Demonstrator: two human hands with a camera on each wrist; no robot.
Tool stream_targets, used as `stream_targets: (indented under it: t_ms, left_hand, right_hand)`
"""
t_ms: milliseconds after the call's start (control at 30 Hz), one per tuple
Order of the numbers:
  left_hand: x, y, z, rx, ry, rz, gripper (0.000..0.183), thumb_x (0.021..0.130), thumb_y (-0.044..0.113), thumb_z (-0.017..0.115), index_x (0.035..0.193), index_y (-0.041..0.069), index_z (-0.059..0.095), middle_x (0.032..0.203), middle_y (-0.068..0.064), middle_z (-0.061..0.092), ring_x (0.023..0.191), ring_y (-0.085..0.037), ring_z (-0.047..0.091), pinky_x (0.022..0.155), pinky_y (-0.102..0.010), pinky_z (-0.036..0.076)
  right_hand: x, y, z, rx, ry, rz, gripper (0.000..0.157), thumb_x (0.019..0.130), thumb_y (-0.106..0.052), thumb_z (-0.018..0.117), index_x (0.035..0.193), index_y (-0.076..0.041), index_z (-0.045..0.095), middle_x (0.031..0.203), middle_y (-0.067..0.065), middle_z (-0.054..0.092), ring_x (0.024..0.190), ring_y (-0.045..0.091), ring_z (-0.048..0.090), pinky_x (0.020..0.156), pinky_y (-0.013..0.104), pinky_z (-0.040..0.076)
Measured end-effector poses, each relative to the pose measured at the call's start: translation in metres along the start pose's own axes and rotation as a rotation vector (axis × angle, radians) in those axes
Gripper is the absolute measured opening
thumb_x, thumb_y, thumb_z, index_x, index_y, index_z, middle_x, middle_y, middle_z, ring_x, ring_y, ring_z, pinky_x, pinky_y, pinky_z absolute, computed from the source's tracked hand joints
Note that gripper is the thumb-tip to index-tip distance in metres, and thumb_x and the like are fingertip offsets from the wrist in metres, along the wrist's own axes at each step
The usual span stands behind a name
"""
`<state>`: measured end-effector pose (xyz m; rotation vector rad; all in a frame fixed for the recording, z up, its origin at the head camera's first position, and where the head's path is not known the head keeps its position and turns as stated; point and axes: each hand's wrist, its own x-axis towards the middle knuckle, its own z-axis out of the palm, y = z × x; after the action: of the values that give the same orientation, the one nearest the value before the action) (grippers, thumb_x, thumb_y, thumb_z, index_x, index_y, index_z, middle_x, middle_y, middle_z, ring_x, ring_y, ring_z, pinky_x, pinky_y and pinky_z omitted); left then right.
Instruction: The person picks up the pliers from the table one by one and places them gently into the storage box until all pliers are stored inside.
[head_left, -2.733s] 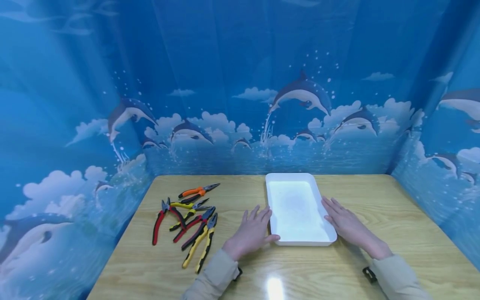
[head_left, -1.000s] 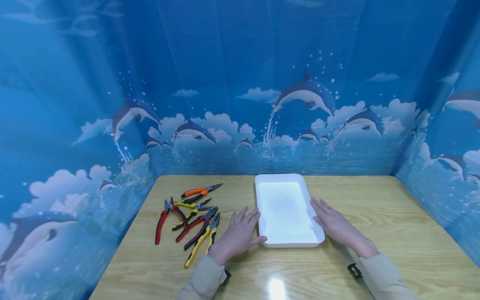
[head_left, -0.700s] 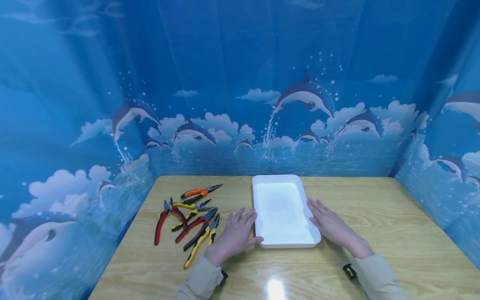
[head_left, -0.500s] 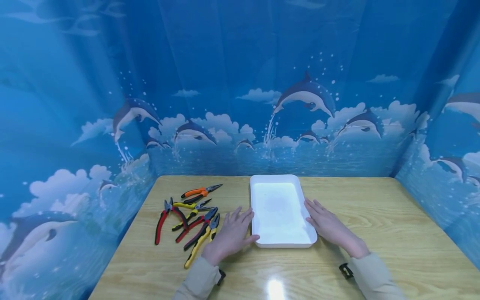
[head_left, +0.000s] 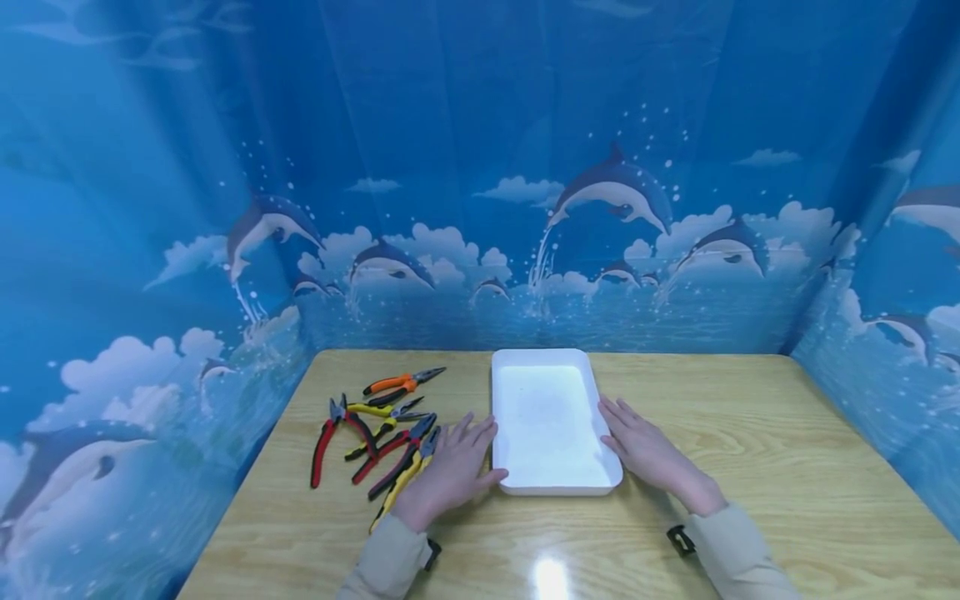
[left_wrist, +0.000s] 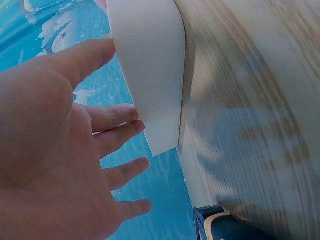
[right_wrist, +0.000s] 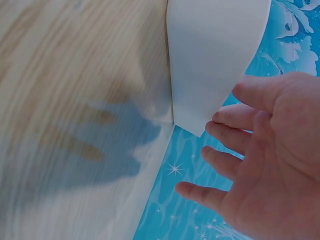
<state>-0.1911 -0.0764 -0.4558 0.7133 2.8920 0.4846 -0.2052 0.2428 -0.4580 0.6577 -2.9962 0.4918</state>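
Note:
A white rectangular tray (head_left: 555, 429) lies on the table between the two hands, with nothing in it. My left hand (head_left: 447, 471) is at its left side, fingers spread and straight, fingertips at the rim. On the opposite side, my right hand (head_left: 648, 452) touches the tray's edge with extended fingers. Both wrist views show the tray's outer wall (left_wrist: 150, 70) by the thumb and fingertips; neither hand curls round it. The left hand partly covers the yellow-and-black pliers (head_left: 405, 482) in the head view.
More pliers lie on the left of the wooden table (head_left: 750, 433): an orange pair (head_left: 393, 384) at the back, a red pair (head_left: 321, 450) leftmost, a yellow pair (head_left: 384, 427) and a red-and-black pair (head_left: 405, 454). A blue dolphin curtain (head_left: 450, 167) surrounds the table.
The tray has slid left across the table, both hands moving along with it. My left hand now overlaps more of the nearest yellow-and-black pliers. The other pliers stay where they were.

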Motion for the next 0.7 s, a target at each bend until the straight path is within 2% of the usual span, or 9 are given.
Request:
stream_targets:
  t_ms: [300,700]
  left_hand:
    - [-0.0045,-0.0047,-0.0022,-0.012,-0.002,-0.003,0.073,0.099,0.046,0.062,0.155,0.006,0.038,0.164,-0.008,0.031,0.153,-0.039,0.019,0.118,-0.067,0.013]
    - [-0.0057,-0.0053,-0.0067,-0.029,-0.012,-0.007,0.074,0.099,0.046,0.062,0.155,0.006,0.038,0.164,-0.008,0.032,0.153,-0.039,0.019,0.118,-0.068,0.014]
  right_hand:
    - [0.0020,-0.0006,0.0038,0.032,-0.001,-0.021,0.055,0.105,-0.016,0.053,0.148,0.014,0.036,0.156,0.031,0.033,0.143,0.053,0.028,0.112,0.066,0.029]
    - [0.0026,-0.0039,0.0021,0.010,0.012,-0.024,0.056,0.104,-0.018,0.055,0.148,0.013,0.038,0.155,0.029,0.035,0.144,0.052,0.029,0.112,0.065,0.030]
